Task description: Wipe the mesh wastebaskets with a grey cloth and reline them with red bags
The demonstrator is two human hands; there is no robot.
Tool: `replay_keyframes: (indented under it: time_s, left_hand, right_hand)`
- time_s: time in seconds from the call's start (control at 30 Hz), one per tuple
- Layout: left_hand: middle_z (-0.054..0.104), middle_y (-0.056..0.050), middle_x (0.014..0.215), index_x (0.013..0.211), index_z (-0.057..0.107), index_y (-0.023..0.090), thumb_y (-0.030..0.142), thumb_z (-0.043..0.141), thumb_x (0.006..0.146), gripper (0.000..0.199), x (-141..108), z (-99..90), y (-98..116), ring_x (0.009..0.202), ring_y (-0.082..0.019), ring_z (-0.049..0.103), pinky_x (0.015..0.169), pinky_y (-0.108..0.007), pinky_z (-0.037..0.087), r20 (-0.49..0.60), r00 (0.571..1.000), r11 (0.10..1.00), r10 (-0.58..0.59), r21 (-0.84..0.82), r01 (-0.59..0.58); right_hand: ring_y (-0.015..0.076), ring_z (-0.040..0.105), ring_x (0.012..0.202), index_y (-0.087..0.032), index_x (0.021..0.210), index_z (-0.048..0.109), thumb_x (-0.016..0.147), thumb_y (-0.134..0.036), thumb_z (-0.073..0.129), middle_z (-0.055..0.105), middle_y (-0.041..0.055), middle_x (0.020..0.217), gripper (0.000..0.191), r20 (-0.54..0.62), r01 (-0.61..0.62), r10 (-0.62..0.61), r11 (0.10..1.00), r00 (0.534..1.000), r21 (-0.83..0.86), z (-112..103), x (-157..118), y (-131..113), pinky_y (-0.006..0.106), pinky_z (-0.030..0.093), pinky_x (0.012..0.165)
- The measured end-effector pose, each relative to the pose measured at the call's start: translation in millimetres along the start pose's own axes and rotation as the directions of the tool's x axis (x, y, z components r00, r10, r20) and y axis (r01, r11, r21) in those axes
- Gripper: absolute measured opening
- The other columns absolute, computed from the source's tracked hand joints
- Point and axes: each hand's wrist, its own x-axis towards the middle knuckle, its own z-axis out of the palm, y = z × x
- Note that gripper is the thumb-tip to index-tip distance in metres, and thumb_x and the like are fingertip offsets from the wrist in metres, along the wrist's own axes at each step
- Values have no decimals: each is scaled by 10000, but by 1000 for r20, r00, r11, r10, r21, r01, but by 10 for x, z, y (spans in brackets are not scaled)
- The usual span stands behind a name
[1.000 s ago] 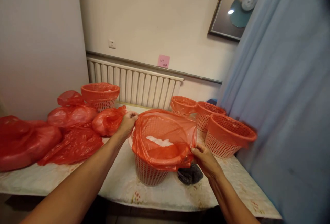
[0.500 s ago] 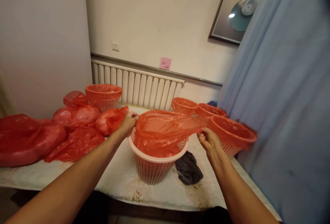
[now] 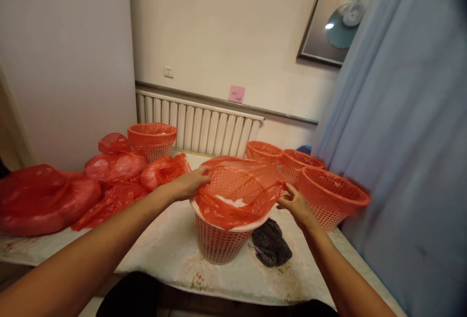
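The perforated plastic basket (image 3: 223, 245) stands upright in front of me on the floral tablecloth (image 3: 164, 251), and everything else I place by it. The thin red plastic bag (image 3: 233, 217) sits inside it, its mouth spread, with something white (image 3: 230, 202) at the bottom that I can't identify. My left hand (image 3: 192, 184) is closed on the bag's edge at the basket's left rim. My right hand (image 3: 295, 205) pinches the opposite edge between thumb and fingers, drawn out past the right rim. Just right of the basket lies a crumpled black plastic bag (image 3: 272, 244). To its left are stuffed red bags (image 3: 115, 165); beyond it, back left, stands a lined basket (image 3: 155, 151), and to its right, three more lined baskets (image 3: 330, 210).
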Motion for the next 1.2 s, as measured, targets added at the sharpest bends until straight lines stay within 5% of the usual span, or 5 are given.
replay_keyframes:
  time_s: [0.3,0.63,0.9,1.03,1.2]
  left_hand:
    - [552,29,616,603,529,195,214,520,668,68,201,-89,106,648,-163,524,599,-257,391,-232,964,978,-134,-186,92]
    - [493,58,581,647,463,198,250,511,613,79,167,-282,8,544,-118,468,541,-234,376,-563,720,889,-406,-425,169]
    - [542,42,610,670,533,188,138,448,632,106,359,127,632,607,-139,512,568,-240,391,-416,880,937,-227,-340,81]
    - [592,18,648,658,557,186,89,456,627,143,361,319,963,677,-165,563,684,-289,456,-293,955,963,-50,-267,-31]
    - [444,-116,1397,1119,558,176,78,481,688,448,244,310,884,1235,-247,470,1007,-396,415,-279,948,962,151,-179,-206]
  right_hand:
    - [95,513,384,-197,757,565,634,-361,702,552,-72,480,247,-227,3,76,945,971,327,283,225,10,195,437,404]
    - [141,645,590,-184,870,581,537,-291,787,677,8,754,405,-192,-50,140,909,971,413,197,249,57,239,534,530]
    - [150,615,633,-175,1286,507,556,-248,769,691,27,865,779,154,-61,42,990,987,124,824,205,-298,267,518,559]
    - [175,620,679,-200,1157,612,667,-202,649,679,-7,796,492,322,142,-143,989,936,27,1218,200,-293,302,531,623]
    - [199,596,992,-250,1062,649,792,-291,557,667,13,1083,289,192,270,-268,963,944,16,1282,292,-186,330,480,890]
